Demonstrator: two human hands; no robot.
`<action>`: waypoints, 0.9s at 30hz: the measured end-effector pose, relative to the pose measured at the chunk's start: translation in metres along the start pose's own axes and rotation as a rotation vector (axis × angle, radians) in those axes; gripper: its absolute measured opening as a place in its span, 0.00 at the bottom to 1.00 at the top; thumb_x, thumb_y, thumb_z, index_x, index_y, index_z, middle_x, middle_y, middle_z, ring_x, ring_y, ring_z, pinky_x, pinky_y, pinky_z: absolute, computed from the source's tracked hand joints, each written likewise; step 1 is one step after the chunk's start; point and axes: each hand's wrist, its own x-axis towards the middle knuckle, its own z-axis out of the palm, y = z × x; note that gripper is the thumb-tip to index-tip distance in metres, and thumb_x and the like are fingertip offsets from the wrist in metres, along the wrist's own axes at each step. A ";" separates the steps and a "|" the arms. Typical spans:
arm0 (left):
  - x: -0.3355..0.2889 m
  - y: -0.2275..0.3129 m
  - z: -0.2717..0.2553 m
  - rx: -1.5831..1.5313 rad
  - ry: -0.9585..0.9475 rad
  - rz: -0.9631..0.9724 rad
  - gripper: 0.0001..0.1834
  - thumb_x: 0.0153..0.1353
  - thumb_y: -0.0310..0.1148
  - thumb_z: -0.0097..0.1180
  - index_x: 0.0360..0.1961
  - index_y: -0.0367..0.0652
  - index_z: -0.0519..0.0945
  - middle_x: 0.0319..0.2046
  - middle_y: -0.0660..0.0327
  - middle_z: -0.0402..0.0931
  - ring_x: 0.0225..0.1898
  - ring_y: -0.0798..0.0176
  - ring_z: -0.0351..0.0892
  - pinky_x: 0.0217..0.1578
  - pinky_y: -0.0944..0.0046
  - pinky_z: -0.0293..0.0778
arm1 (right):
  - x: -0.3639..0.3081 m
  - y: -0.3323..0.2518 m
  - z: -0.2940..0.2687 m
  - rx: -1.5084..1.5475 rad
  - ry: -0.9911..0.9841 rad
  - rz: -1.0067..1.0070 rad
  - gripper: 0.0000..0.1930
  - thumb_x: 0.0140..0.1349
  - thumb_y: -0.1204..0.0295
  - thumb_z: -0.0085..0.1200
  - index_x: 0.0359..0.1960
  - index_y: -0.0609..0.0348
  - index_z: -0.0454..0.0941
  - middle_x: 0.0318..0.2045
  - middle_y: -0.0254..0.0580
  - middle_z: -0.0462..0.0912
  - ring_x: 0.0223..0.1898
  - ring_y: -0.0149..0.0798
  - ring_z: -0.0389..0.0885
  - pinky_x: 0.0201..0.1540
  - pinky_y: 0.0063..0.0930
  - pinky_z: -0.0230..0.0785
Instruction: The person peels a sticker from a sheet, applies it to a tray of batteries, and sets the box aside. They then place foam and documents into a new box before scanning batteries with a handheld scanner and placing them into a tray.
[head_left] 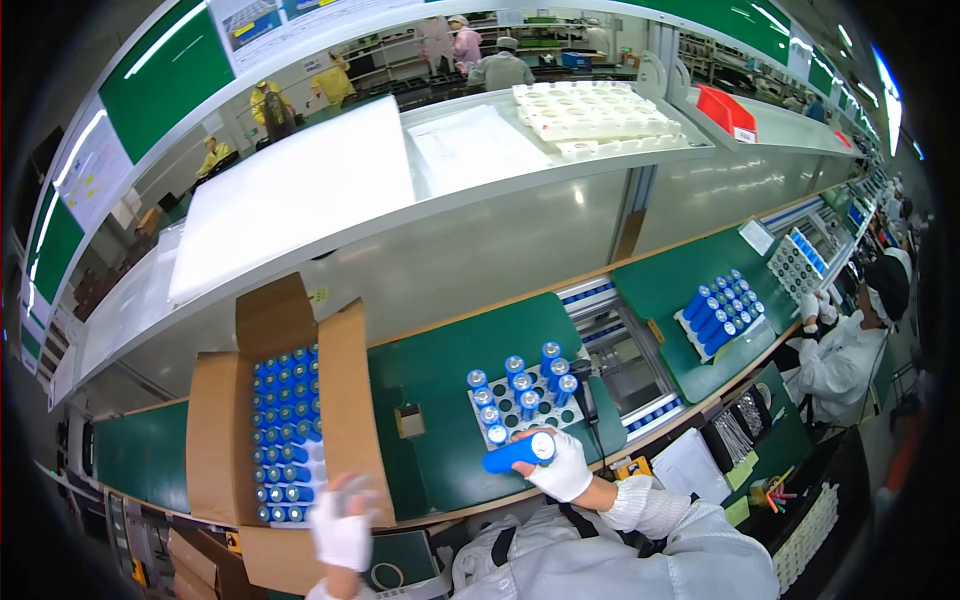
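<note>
My right hand, in a white fingerless glove, grips a blue cylindrical battery cell, tilted nearly flat above the near edge of the bench. Just beyond it lies a white holder tray with round holes; several blue cells stand upright in it and other holes show dark. My left hand, gloved in white too, is over the near right edge of an open cardboard box. Motion smears its fingers, so whether they hold anything cannot be made out. Rows of blue cells fill much of the box.
A black-handled tool with a cord lies right of the tray. Beyond it a roller conveyor crosses the bench. Another filled cell tray stands farther right, near a co-worker. A shelf with white trays overhangs the back.
</note>
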 end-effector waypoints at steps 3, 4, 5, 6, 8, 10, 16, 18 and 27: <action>0.030 -0.005 -0.060 0.590 0.328 0.049 0.16 0.53 0.18 0.59 0.45 0.37 0.80 0.38 0.56 0.82 0.35 0.62 0.80 0.41 0.66 0.75 | -0.002 0.032 -0.014 -0.368 0.048 -0.067 0.23 0.47 0.61 0.71 0.42 0.58 0.78 0.35 0.48 0.83 0.36 0.49 0.84 0.38 0.34 0.77; 0.040 -0.040 -0.095 0.744 0.292 -0.047 0.20 0.52 0.27 0.64 0.48 0.40 0.80 0.49 0.53 0.79 0.51 0.54 0.77 0.53 0.59 0.71 | -0.004 0.044 -0.016 -0.393 0.043 0.023 0.24 0.48 0.59 0.71 0.42 0.58 0.77 0.35 0.49 0.83 0.37 0.49 0.84 0.38 0.36 0.77; 0.042 -0.056 -0.106 0.742 0.290 -0.047 0.20 0.52 0.27 0.64 0.48 0.40 0.80 0.49 0.53 0.79 0.51 0.54 0.77 0.53 0.59 0.71 | -0.004 0.058 -0.016 -0.424 0.038 0.115 0.25 0.48 0.57 0.70 0.42 0.59 0.77 0.35 0.50 0.83 0.37 0.50 0.84 0.38 0.37 0.77; 0.041 -0.067 -0.112 1.129 0.139 -0.139 0.23 0.51 0.33 0.66 0.50 0.41 0.80 0.55 0.52 0.73 0.58 0.50 0.69 0.59 0.56 0.65 | -0.006 0.074 -0.016 -0.426 0.038 0.117 0.25 0.48 0.57 0.70 0.42 0.59 0.77 0.35 0.50 0.83 0.37 0.50 0.84 0.38 0.37 0.77; 0.047 -0.089 -0.131 1.410 -0.119 -0.395 0.34 0.46 0.50 0.69 0.55 0.47 0.79 0.69 0.51 0.56 0.72 0.41 0.43 0.69 0.49 0.50 | -0.007 0.110 -0.012 -0.597 0.086 0.174 0.25 0.46 0.57 0.71 0.42 0.58 0.78 0.36 0.50 0.82 0.36 0.52 0.83 0.39 0.39 0.76; 0.051 -0.120 -0.145 1.424 -0.158 -0.430 0.38 0.45 0.55 0.68 0.57 0.49 0.78 0.71 0.47 0.49 0.72 0.36 0.41 0.69 0.49 0.49 | -0.007 0.138 -0.008 -0.592 0.136 0.208 0.27 0.45 0.56 0.71 0.43 0.59 0.77 0.37 0.52 0.83 0.38 0.53 0.83 0.40 0.41 0.76; 0.068 -0.113 -0.119 1.515 -0.160 -0.780 0.47 0.43 0.60 0.68 0.62 0.45 0.72 0.73 0.44 0.38 0.73 0.35 0.36 0.69 0.47 0.49 | 0.001 0.150 0.002 -0.598 0.124 0.294 0.27 0.47 0.54 0.70 0.42 0.60 0.78 0.36 0.54 0.83 0.40 0.54 0.82 0.42 0.43 0.75; 0.075 -0.119 -0.115 1.591 -0.190 -0.817 0.50 0.48 0.53 0.65 0.67 0.34 0.62 0.73 0.43 0.37 0.72 0.35 0.42 0.68 0.51 0.51 | 0.007 0.147 0.002 -0.627 0.084 0.306 0.27 0.47 0.53 0.69 0.42 0.60 0.78 0.36 0.54 0.83 0.40 0.55 0.82 0.42 0.43 0.75; 0.062 -0.129 -0.117 1.436 0.065 -0.642 0.47 0.47 0.48 0.68 0.63 0.31 0.65 0.69 0.44 0.54 0.67 0.44 0.60 0.62 0.58 0.64 | 0.011 0.163 -0.002 -0.645 0.045 0.277 0.26 0.48 0.53 0.68 0.41 0.60 0.78 0.38 0.54 0.82 0.41 0.56 0.81 0.42 0.43 0.74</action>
